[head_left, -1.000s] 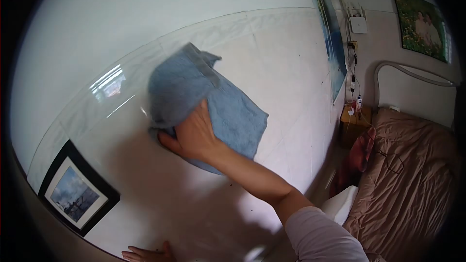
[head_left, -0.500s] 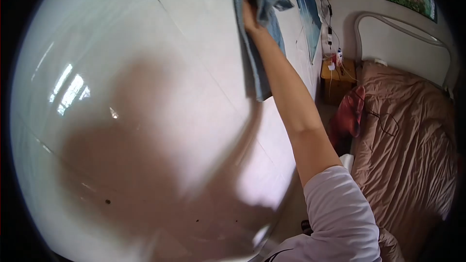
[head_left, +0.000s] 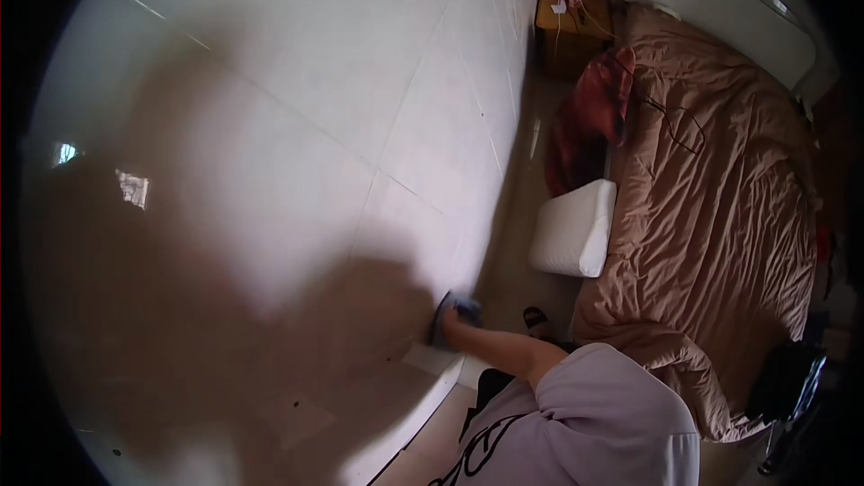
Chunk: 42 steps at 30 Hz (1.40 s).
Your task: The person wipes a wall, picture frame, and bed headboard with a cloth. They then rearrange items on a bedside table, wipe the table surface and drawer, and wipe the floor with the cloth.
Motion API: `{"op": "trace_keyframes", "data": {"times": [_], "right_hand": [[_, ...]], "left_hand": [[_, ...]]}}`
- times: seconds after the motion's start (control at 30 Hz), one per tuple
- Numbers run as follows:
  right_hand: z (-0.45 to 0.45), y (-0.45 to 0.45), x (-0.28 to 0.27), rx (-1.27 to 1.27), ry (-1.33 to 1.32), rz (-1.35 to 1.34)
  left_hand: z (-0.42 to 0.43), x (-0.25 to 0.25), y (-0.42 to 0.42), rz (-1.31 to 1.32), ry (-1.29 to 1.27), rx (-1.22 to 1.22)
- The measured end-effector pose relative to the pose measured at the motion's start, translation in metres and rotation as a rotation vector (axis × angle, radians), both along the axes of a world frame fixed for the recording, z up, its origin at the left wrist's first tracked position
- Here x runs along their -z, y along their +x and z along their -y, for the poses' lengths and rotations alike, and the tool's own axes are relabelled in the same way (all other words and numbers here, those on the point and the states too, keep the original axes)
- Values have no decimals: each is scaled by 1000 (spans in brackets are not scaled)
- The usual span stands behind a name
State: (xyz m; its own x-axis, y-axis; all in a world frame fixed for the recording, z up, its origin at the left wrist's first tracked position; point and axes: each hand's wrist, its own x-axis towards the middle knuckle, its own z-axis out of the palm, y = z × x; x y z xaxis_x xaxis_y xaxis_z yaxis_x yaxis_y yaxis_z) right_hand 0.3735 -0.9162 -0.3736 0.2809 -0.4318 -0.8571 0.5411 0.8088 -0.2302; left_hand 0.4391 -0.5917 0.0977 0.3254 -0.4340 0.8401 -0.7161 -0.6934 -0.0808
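Observation:
My right hand [head_left: 452, 328] is closed around a blue-grey cloth [head_left: 465, 307], low against the glossy white tiled wall [head_left: 360, 108]. The cloth is bunched up, dark and blurred by motion, and the fingers are partly hidden in it. From the hand, my bare forearm runs back to a pale short sleeve [head_left: 621, 396] at lower right. My left hand is out of view.
Right of the wall stands a bed [head_left: 711, 243] with a brown cover. A white pillow [head_left: 573, 229] and a dark red cloth [head_left: 594, 112] are at its near side. Beyond is a wooden nightstand [head_left: 571, 40] with cables. A dark sandal [head_left: 536, 320] is on the floor.
My right hand has swept from high on the wall down to near its base, carrying the cloth. The view has tilted downward, bringing the white pillow fully into sight.

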Motion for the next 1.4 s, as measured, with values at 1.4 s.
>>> {"op": "trace_keyframes", "data": {"times": [1.4], "right_hand": [[53,-347,-5,-840,-423,-1154]], "left_hand": [[141,273,-68,-1737,650,473]]}}
